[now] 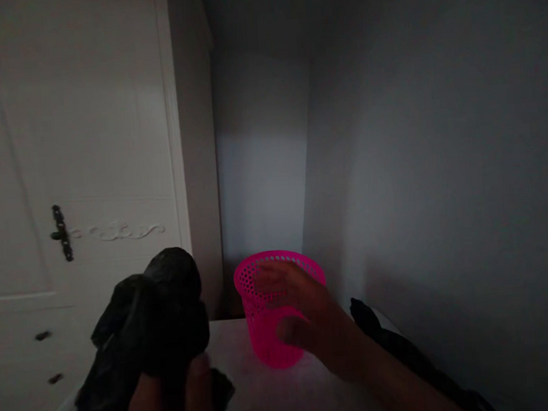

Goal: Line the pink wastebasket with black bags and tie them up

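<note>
Toward the far edge of the pale surface (235,358) stands the pink basket (259,332), upright, its wide perforated mouth facing up. Above the near left part of that surface, the left hand (172,400) holds a dark, crumpled bundle (169,313), apparently cloth, from below; the grip is closed about its lower part, with folds spilling out on both sides. The right hand (316,312) is open and seems to hold nothing, its fingers spread flat and its thumb apart. It overlaps the basket's near rim in view; whether it touches the rim, or reaches over it, cannot be told. Another dark item (406,356) lies along the right edge, beside the wall (442,187).

As I judge it, the step is to hold the bundle securely while the right hand works near the basket. A firm hold under the thickest folds, with the loose end by the thumb tucked in, would suit it best. The perforated plastic looks light, so any contact should be gentle, lest the basket tip or slide toward the far edge.
</note>
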